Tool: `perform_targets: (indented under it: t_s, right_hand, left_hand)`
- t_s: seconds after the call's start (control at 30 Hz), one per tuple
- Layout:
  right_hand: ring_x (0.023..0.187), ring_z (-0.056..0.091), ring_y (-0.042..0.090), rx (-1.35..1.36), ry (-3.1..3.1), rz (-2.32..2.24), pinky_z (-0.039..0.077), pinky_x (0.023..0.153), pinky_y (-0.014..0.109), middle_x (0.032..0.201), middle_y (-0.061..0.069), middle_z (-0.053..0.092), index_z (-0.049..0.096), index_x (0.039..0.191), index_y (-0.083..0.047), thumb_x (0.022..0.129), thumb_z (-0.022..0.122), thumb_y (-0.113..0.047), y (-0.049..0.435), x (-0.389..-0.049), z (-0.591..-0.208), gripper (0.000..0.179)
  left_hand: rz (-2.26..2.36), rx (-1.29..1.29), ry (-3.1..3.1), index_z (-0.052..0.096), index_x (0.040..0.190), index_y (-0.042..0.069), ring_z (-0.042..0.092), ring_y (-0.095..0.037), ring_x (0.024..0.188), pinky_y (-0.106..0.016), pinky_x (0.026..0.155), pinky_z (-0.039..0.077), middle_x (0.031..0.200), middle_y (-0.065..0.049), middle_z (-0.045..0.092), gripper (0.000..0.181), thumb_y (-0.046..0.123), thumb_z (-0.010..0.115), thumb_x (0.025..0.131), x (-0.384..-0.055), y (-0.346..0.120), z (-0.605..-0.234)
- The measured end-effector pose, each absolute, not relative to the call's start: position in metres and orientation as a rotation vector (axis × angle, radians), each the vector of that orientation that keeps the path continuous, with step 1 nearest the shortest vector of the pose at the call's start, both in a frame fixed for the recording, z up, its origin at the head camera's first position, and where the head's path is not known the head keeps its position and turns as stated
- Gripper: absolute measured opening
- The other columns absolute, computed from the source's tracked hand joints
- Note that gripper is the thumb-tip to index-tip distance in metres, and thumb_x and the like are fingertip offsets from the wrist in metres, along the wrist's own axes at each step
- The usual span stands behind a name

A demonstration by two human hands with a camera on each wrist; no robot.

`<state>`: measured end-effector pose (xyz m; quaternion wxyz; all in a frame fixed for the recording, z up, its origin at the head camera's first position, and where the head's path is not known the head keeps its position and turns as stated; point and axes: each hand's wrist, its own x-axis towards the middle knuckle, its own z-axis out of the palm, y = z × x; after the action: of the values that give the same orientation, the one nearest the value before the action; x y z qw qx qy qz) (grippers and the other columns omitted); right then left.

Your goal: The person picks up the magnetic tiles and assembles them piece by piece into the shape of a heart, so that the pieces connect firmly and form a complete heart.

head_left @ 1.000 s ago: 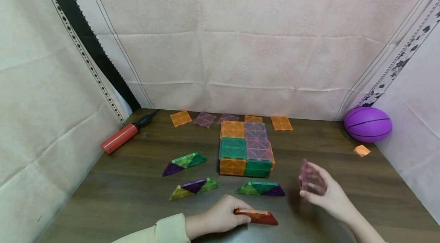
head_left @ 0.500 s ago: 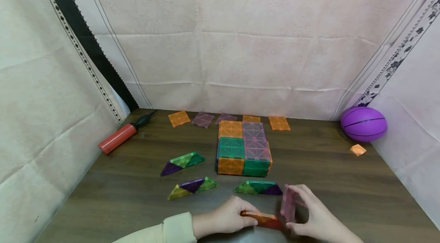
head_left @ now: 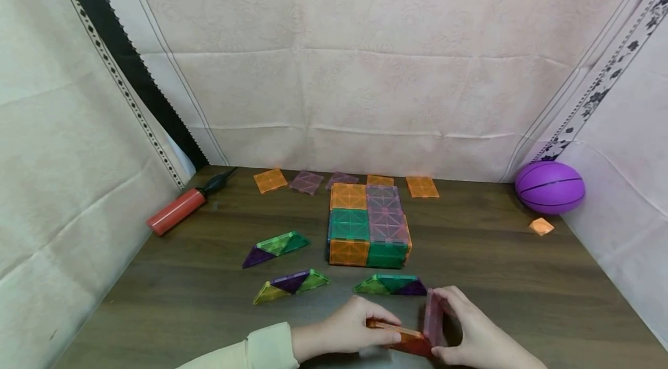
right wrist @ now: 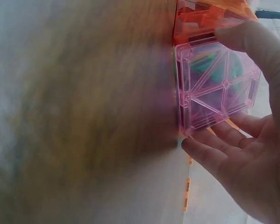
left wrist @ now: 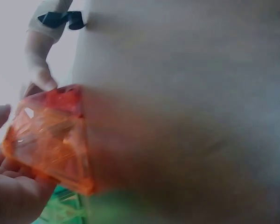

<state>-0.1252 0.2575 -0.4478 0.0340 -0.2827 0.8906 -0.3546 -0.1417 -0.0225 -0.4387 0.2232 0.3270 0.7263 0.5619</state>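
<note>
My left hand (head_left: 347, 325) grips a trapezoid strip of orange and red magnetic tiles (head_left: 412, 344) that stands on edge at the front of the table. In the left wrist view the orange panel (left wrist: 51, 135) lies between thumb and fingers. My right hand (head_left: 469, 328) pinches a pink square magnetic tile (head_left: 433, 317) upright at the strip's right end. Seen from the right wrist, this tile (right wrist: 214, 86) meets the red end (right wrist: 196, 28). Just behind stands a strip of green and purple tiles (head_left: 391, 285).
A block of orange, green and purple tiles (head_left: 367, 230) stands mid-table. Two more tile strips (head_left: 291, 286) lie to its left. Several loose squares (head_left: 270, 181) line the back edge. A red hand pump (head_left: 177, 211) is at left, a purple ball (head_left: 550, 187) at right.
My right hand has carried the pink tile leftward and toward me, up to the end of the orange-red strip. My left hand has shifted slightly right with that strip.
</note>
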Motion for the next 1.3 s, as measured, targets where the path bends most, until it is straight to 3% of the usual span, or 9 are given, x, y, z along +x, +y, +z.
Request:
perform_targets:
  t_s: [0.2, 0.43, 0.63, 0.73, 0.97, 1.3]
  right_hand:
    - [0.112, 0.051, 0.006, -0.86, 2.826, -1.016, 0.047, 0.09, 0.019, 0.123, 0.0, 0.048, 0.047, 0.13, -0.009, 0.071, 0.085, -0.037, 0.255, -0.125, -0.447, 0.076]
    - [0.11, 0.05, 0.005, -0.878, 2.862, -0.964, 0.047, 0.088, 0.02, 0.123, -0.003, 0.048, 0.048, 0.131, -0.009, 0.071, 0.085, -0.039, 0.256, -0.124, -0.446, 0.077]
    - [0.109, 0.049, 0.003, -0.925, 2.89, -0.966, 0.045, 0.089, 0.018, 0.124, -0.004, 0.048, 0.048, 0.131, -0.007, 0.07, 0.086, -0.036, 0.257, -0.126, -0.447, 0.077]
    - [0.109, 0.049, 0.002, -0.918, 2.89, -0.962, 0.045, 0.089, 0.017, 0.124, -0.006, 0.048, 0.048, 0.131, -0.007, 0.069, 0.086, -0.034, 0.258, -0.127, -0.448, 0.078]
    - [0.108, 0.049, 0.002, -0.891, 2.9, -0.913, 0.046, 0.088, 0.02, 0.125, -0.009, 0.047, 0.048, 0.132, -0.008, 0.07, 0.086, -0.036, 0.259, -0.127, -0.447, 0.078]
    - [0.107, 0.05, 0.003, -0.947, 2.888, -0.911, 0.047, 0.088, 0.021, 0.125, -0.012, 0.047, 0.049, 0.134, -0.012, 0.07, 0.086, -0.034, 0.259, -0.129, -0.446, 0.077]
  left_hand:
    - [1.727, 0.995, 2.076, 0.069, 0.114, -0.001, 0.065, -0.004, 0.094, -0.022, 0.085, 0.051, 0.106, -0.016, 0.071, 0.029, 0.018, 0.065, 0.093, -0.153, -0.023, -0.426]
    - [1.825, 0.906, 2.217, 0.065, 0.124, 0.009, 0.062, -0.017, 0.112, -0.04, 0.097, 0.047, 0.121, -0.008, 0.067, 0.034, 0.02, 0.067, 0.092, -0.167, -0.02, -0.42]
    - [1.704, 0.725, 2.256, 0.06, 0.131, 0.008, 0.055, -0.023, 0.122, -0.041, 0.101, 0.044, 0.131, -0.009, 0.06, 0.042, 0.018, 0.068, 0.091, -0.178, -0.015, -0.425]
    - [1.568, 0.632, 2.276, 0.063, 0.127, 0.01, 0.054, -0.02, 0.121, -0.041, 0.099, 0.045, 0.13, -0.004, 0.061, 0.038, 0.018, 0.069, 0.09, -0.185, -0.011, -0.43]
    - [1.471, 0.56, 2.233, 0.073, 0.11, 0.013, 0.057, -0.006, 0.09, -0.026, 0.075, 0.049, 0.114, -0.001, 0.068, 0.021, 0.01, 0.067, 0.09, -0.19, -0.007, -0.437]
    - [1.476, 0.593, 2.229, 0.075, 0.106, 0.012, 0.06, -0.01, 0.102, -0.028, 0.083, 0.05, 0.111, 0.0, 0.07, 0.018, 0.01, 0.065, 0.091, -0.186, -0.004, -0.435]
